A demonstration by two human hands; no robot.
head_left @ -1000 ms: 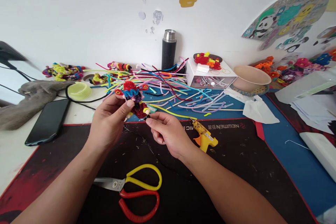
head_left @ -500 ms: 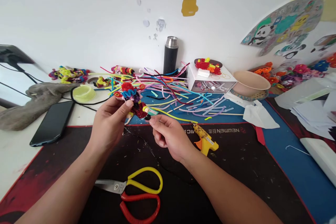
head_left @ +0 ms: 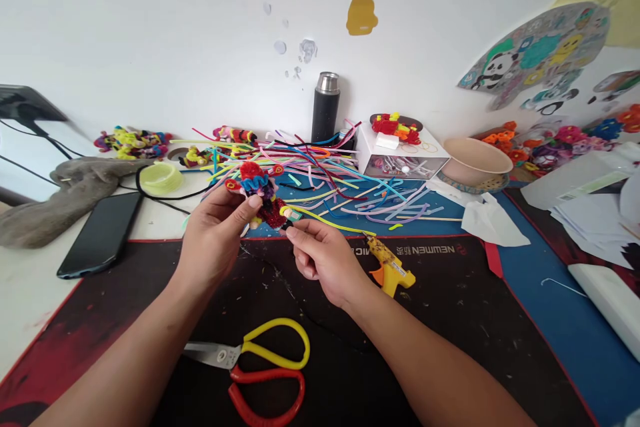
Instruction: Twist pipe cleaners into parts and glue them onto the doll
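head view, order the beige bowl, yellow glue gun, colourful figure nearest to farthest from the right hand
1. Colourful figure, touching the right hand, on its left
2. Yellow glue gun, just right
3. Beige bowl, back right

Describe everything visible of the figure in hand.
The figure looks made of fuzzy pipe cleaner: red tufted top, blue ruffle below, a red piece with yellow marking at each side, a glittery dark-red lower part and yellow bit. Held up, its top leans left in the picture, in front of loose coloured stems. The left hand pinches its middle, thumb in front; the right hand pinches near its black lower tip.
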